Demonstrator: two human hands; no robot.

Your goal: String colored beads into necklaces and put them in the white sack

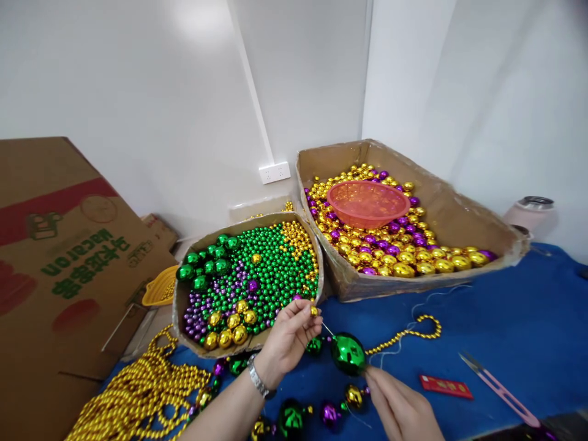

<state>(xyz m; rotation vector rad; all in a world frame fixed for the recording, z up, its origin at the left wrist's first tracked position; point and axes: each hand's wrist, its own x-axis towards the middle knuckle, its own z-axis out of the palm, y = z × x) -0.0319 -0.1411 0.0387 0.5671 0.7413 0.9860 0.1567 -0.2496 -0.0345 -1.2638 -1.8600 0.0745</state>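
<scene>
My left hand, with a metal watch on its wrist, pinches a small gold bead above the near edge of the bead box. A thin, pale needle or thread runs between that bead and a large shiny green bead. Fingers of my right hand are closed at the lower right side of the green bead; their tips are partly hidden. Below both hands, a strand of mixed beads, including a purple one and a gold one, lies on the blue cloth.
A low cardboard box holds green, purple and gold beads. Behind it, a larger box contains gold and purple beads and a pink basket. Gold bead strings pile up left. Thread snips and a red packet lie right.
</scene>
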